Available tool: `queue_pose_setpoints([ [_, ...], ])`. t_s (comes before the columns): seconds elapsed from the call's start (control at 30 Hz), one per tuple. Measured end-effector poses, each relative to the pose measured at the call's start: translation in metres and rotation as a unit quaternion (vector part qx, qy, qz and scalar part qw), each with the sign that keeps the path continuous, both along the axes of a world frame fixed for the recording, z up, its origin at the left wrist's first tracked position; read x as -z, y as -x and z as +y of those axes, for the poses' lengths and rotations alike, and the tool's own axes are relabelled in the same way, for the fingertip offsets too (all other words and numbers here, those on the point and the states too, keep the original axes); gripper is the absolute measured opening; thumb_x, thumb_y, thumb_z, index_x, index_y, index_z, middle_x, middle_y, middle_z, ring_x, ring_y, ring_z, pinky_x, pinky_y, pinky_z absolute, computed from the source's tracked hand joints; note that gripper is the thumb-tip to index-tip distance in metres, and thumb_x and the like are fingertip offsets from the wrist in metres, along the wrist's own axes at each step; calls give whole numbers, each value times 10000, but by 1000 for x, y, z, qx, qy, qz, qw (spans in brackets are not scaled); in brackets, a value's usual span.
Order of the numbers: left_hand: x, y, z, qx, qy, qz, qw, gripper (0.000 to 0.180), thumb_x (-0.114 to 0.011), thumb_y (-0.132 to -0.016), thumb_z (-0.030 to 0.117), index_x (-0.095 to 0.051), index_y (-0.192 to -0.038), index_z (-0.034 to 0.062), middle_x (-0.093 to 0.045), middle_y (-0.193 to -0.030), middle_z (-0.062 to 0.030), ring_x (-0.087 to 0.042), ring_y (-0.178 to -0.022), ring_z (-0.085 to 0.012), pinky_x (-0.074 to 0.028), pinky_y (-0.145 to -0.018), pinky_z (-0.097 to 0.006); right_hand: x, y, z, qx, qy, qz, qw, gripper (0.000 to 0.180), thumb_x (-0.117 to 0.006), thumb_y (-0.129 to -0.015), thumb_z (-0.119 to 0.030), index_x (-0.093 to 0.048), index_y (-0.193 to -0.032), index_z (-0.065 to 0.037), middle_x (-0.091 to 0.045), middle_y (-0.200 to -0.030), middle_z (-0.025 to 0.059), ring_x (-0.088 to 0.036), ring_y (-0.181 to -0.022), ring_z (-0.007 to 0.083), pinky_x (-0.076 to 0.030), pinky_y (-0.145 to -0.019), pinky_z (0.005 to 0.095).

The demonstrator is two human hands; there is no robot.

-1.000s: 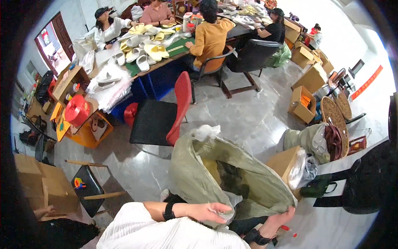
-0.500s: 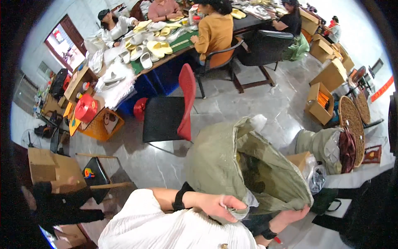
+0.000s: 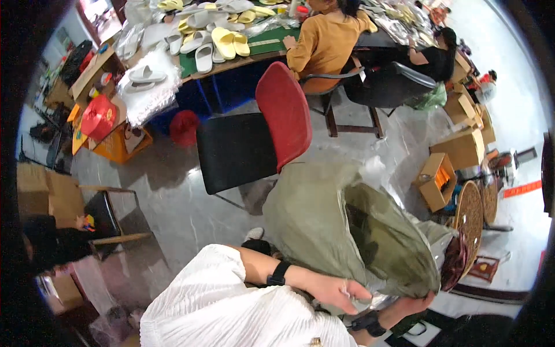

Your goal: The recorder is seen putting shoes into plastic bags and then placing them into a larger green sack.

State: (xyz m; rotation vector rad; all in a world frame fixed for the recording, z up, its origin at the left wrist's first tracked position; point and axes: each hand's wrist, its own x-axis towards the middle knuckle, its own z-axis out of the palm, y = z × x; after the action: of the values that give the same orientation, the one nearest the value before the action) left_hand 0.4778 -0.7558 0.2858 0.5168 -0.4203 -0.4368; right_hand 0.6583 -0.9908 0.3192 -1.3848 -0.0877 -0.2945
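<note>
A chair with a red backrest and black seat [image 3: 254, 139] stands on the glossy grey floor [image 3: 173, 202] just beyond the large olive-green translucent plastic bag [image 3: 347, 231], between it and a long desk [image 3: 231, 61] carrying many pale yellow and white foam slippers [image 3: 222, 40]. A person in a mustard-yellow top [image 3: 326, 40] sits at that desk on a dark chair, and open brown cardboard boxes [image 3: 436, 179] lie to the right, near a round woven basket [image 3: 471, 217]. The bag sits close in front of the person, bulging and crumpled, its lower end gathered at the two hands. The left hand [image 3: 335, 289], wearing a black wristband, curls its fingers around the bunched plastic at the bag's lower edge, gripping it. The right hand [image 3: 413, 303], with a dark wrist strap, comes up from beneath and presses against the bag's underside; its fingers are mostly hidden behind the plastic, so how tightly they close cannot be told. What the bag contains shows only as dark, blurred shapes through the film. A white pleated sleeve [image 3: 231, 306] covers the left arm and fills the lower part of the view.
</note>
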Motion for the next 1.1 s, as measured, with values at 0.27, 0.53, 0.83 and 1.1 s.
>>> queue_pose_setpoints([
  [0.27, -33, -98, -54, 12, -17, -47, 999, 266, -628, -876, 75, -529, -1102, -27, -534, -993, 36, -448, -954, -57, -402, -861, -251, 17, -88, -65, 49, 332, -117, 935, 475, -614, -795, -182, -501, -1203, 34, -572, -1155, 177, -564, -990, 279, -470, -861, 400],
  [0.53, -82, -211, -107, 127, 49, -178, 975, 206, -620, -854, 62, -541, -1026, -18, -527, -882, 64, -453, -834, -54, -402, -746, -233, 26, -161, -201, 107, 488, -224, 837, 452, -419, -912, -349, -540, -1185, -9, -571, -1180, 127, -574, -1012, 281, -469, -878, 391],
  [0.83, -32, -253, -27, -88, -284, 201, 933, 535, -593, -897, 12, -387, -1387, 76, -532, -1275, -42, -556, -1091, -129, -428, -976, -284, 32, -197, -82, 94, -211, 121, 966, 227, -442, -906, -188, -564, -1014, -29, -576, -1038, 46, -518, -941, 141, -432, -836, 290],
  [1.1, -46, -377, 55, -201, -241, 276, 909, 532, -651, -856, 79, -450, -1349, 57, -605, -1140, -28, -556, -1051, -123, -424, -931, -273, 36, -287, -55, 30, -241, 67, 968, 427, -413, -878, -299, -584, -1135, -5, -604, -1153, 114, -563, -1064, 251, -444, -943, 370],
])
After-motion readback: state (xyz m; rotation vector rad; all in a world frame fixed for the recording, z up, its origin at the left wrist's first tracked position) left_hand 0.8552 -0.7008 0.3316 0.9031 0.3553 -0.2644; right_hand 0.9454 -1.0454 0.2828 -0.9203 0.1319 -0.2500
